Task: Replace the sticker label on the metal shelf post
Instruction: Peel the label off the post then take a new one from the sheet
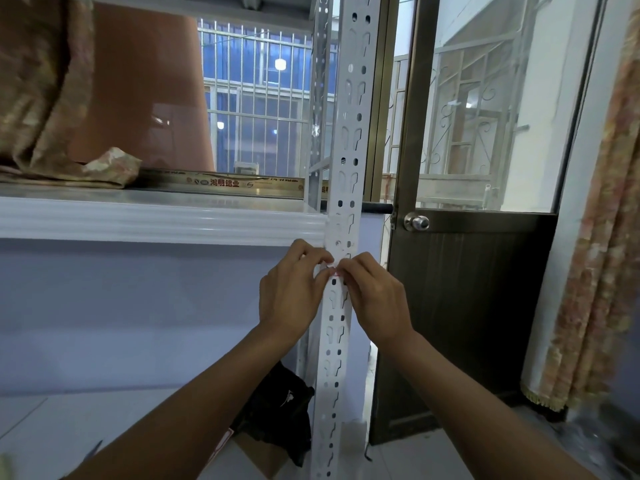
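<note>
Sticker label (333,271): small, white with red, on post (341,209).

Soft bluish daylight reaches me through the barred window (256,109) and glass door (485,116); indoors is dim. The shelf post (341,188) looks sharp at centre, while my wide lens bows the edges and blurs the curtain (595,271).

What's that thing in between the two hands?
The white shelf post, with a small sticker that the left hand and right hand pinch. Head view shows it.
</note>
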